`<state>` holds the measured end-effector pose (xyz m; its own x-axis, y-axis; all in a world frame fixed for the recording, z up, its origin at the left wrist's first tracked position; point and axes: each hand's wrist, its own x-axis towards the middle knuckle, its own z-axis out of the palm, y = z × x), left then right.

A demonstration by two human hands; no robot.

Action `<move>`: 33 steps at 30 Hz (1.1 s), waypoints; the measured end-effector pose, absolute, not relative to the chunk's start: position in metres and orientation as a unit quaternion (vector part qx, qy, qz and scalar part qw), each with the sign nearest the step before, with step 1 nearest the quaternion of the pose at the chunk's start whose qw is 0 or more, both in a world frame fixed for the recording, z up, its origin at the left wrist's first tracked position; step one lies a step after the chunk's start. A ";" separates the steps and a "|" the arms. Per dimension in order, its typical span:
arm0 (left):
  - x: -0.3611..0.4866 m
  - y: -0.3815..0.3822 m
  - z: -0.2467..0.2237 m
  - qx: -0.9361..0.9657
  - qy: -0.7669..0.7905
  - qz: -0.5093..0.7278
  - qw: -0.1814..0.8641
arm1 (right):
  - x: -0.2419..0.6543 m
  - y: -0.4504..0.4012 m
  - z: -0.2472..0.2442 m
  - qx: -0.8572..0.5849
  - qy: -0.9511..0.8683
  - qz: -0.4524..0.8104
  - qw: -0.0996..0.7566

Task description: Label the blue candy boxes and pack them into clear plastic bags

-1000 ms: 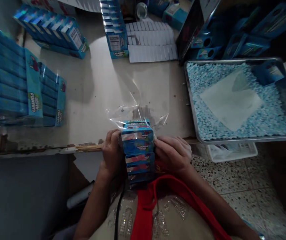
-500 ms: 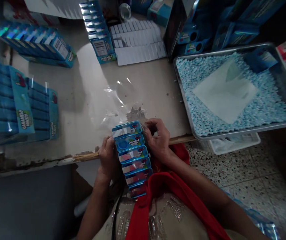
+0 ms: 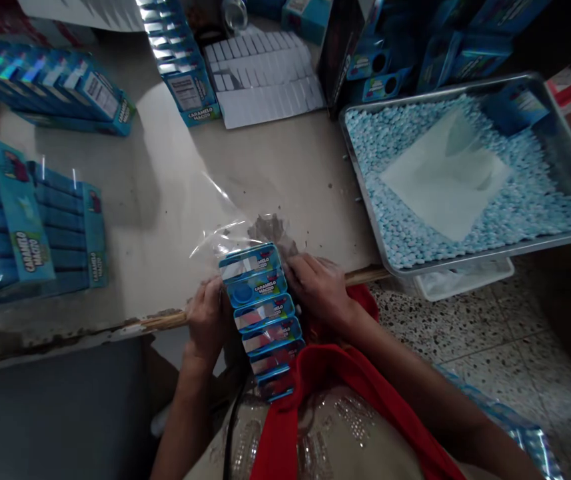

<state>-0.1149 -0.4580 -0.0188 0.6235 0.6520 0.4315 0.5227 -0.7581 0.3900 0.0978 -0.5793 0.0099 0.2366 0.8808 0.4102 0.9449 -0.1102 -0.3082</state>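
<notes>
A row of several blue candy boxes (image 3: 264, 313) lies between my hands at the table's front edge, its near end against my body. Clear plastic film (image 3: 228, 223) spreads over the table from the far end of the row. At the left side of the boxes, my left hand (image 3: 207, 313) has its fingers curled closed near the film. My right hand (image 3: 319, 287) is at the right side, fingers bent together at the upper right corner. What its fingertips hold is hard to make out.
A metal tray (image 3: 370, 217) of light blue candies with a paper sheet stands at the right. Wrapped box packs (image 3: 25, 207) lie at the left, more boxes (image 3: 192, 93) and a white card stack (image 3: 270, 100) at the back. A bin (image 3: 430, 287) is below the tray.
My right hand's fingers have gone from a raised, bent pose to a flatter one beside the boxes. The film has shifted towards the boxes, and the view has moved slightly.
</notes>
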 end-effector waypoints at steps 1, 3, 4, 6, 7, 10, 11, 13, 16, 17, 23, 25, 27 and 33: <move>-0.114 -0.456 -0.016 0.900 0.316 0.281 0.105 | 0.098 -0.583 0.012 -0.729 -0.632 -0.069 0.254; -0.112 -0.454 -0.009 0.910 0.287 0.283 0.095 | 0.099 -0.588 0.017 -0.711 -0.647 -0.081 0.262; -0.110 -0.454 -0.006 0.912 0.278 0.285 0.095 | 0.100 -0.588 0.019 -0.709 -0.646 -0.086 0.269; -0.108 -0.458 -0.002 0.909 0.283 0.288 0.108 | 0.101 -0.586 0.024 -0.714 -0.635 -0.098 0.277; -0.107 -0.461 0.000 0.904 0.293 0.288 0.117 | 0.102 -0.585 0.026 -0.716 -0.633 -0.100 0.278; -0.110 -0.468 0.002 0.906 0.290 0.274 0.144 | 0.102 -0.589 0.031 -0.699 -0.652 -0.108 0.274; -0.112 -0.469 0.003 0.913 0.278 0.263 0.144 | 0.101 -0.593 0.031 -0.689 -0.663 -0.108 0.274; -0.114 -0.467 0.005 0.928 0.255 0.237 0.133 | 0.101 -0.606 0.029 -0.671 -0.683 -0.099 0.271; -0.114 -0.462 0.008 0.947 0.238 0.187 0.113 | 0.103 -0.622 0.022 -0.681 -0.680 -0.094 0.254; -0.113 -0.461 0.010 0.950 0.234 0.174 0.112 | 0.104 -0.624 0.020 -0.694 -0.671 -0.098 0.241; -0.126 -0.479 0.017 0.947 0.197 0.195 0.162 | 0.104 -0.624 0.027 -0.697 -0.675 -0.098 0.223; -0.130 -0.484 0.019 0.945 0.200 0.191 0.176 | 0.101 -0.630 0.030 -0.681 -0.683 -0.091 0.247; -0.128 -0.485 0.018 0.950 0.215 0.167 0.156 | 0.101 -0.637 0.030 -0.680 -0.681 -0.090 0.258; -0.110 -0.489 0.013 0.955 0.263 0.096 0.098 | 0.110 -0.641 0.023 -0.726 -0.648 -0.107 0.204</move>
<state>-0.1099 -0.4892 0.0131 0.8430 0.5214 0.1322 0.4836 -0.8423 0.2382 0.1103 -0.6405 0.0230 0.1371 0.8971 0.4199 0.9845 -0.0765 -0.1580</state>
